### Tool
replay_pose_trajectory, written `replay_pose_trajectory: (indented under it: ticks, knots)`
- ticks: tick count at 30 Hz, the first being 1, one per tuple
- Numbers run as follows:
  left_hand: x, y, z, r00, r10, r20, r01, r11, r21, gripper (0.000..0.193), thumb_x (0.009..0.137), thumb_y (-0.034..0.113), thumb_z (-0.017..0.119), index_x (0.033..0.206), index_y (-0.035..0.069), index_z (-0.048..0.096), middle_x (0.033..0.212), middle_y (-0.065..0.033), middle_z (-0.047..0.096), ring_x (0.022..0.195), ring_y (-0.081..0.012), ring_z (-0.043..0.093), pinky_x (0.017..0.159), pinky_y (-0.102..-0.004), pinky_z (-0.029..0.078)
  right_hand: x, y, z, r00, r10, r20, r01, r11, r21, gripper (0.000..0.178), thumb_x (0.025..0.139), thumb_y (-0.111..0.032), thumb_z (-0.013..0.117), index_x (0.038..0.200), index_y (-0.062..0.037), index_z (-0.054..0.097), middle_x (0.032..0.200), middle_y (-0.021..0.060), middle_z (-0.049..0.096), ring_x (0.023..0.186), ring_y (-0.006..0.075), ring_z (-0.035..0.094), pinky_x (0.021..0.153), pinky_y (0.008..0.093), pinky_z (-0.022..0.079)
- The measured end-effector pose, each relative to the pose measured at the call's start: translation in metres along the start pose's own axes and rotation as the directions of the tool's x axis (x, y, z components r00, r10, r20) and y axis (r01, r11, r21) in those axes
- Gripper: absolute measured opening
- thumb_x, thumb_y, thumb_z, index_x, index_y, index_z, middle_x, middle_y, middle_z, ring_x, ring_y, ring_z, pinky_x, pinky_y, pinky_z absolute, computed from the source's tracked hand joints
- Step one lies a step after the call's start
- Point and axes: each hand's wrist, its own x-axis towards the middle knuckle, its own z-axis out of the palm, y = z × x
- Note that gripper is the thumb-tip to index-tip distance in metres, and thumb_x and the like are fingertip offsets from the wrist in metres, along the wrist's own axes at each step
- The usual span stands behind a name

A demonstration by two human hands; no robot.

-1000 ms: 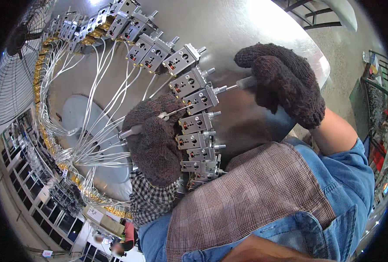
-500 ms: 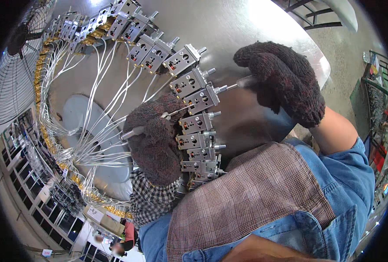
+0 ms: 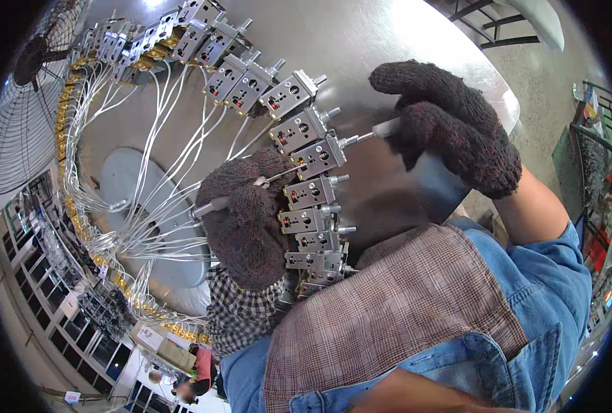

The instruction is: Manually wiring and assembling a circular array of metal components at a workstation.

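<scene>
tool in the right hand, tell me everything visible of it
The tool has a smooth-looking grey handle, held and partly hidden by the gloved right hand, and a thin, metallic-looking shaft. It points left and slightly down, ending at the threaded stub of a metal block; the tip cannot be made out.

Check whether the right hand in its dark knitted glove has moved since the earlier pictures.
Yes: the right hand has shifted slightly rightward at the wrist, judged against the rounded corner of the shiny metal table.
</scene>
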Motion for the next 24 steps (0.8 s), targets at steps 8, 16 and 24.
replay_pose_trajectory:
  ticks: [8, 16, 24]
  knots:
    - [-0.001, 0.000, 0.000, 0.993, -0.058, -0.103, 0.050, 0.995, -0.081, 0.021, 0.087, 0.013, 0.053, 0.097, -0.005, 0.053, 0.093, -0.0197, 0.060, 0.080, -0.0249, 0.063, 0.069, -0.0357, 0.054, -0.001, -0.003, 0.002, 0.993, 0.114, 0.015, -0.115, 0.981, 0.159, 0.031, 0.089, -0.020, 0.053, 0.115, -0.0042, 0.053, 0.086, 0.0079, 0.060, 0.075, 0.0122, 0.059, 0.065, 0.0255, 0.050]
    - [0.002, 0.004, -0.001, 0.994, -0.095, -0.045, 0.094, 0.995, -0.028, 0.021, 0.085, 0.013, 0.056, 0.094, -0.006, 0.054, 0.089, -0.0187, 0.061, 0.080, -0.0250, 0.063, 0.068, -0.0348, 0.054, 0.001, -0.005, 0.001, 1.000, 0.006, 0.023, -0.009, 0.995, 0.102, 0.034, 0.089, -0.025, 0.053, 0.117, -0.0047, 0.052, 0.084, 0.0074, 0.060, 0.074, 0.0131, 0.060, 0.063, 0.0252, 0.050]
    - [-0.001, 0.004, -0.001, 0.995, -0.077, -0.070, 0.084, 0.992, 0.095, 0.022, 0.086, 0.014, 0.055, 0.093, -0.006, 0.055, 0.089, -0.0183, 0.061, 0.077, -0.0234, 0.062, 0.067, -0.0341, 0.053, 0.001, 0.009, 0.000, 0.990, -0.134, 0.045, 0.131, 0.989, 0.068, 0.044, 0.087, -0.026, 0.053, 0.124, -0.0028, 0.044, 0.094, 0.0123, 0.060, 0.076, 0.0172, 0.061, 0.061, 0.0262, 0.051]
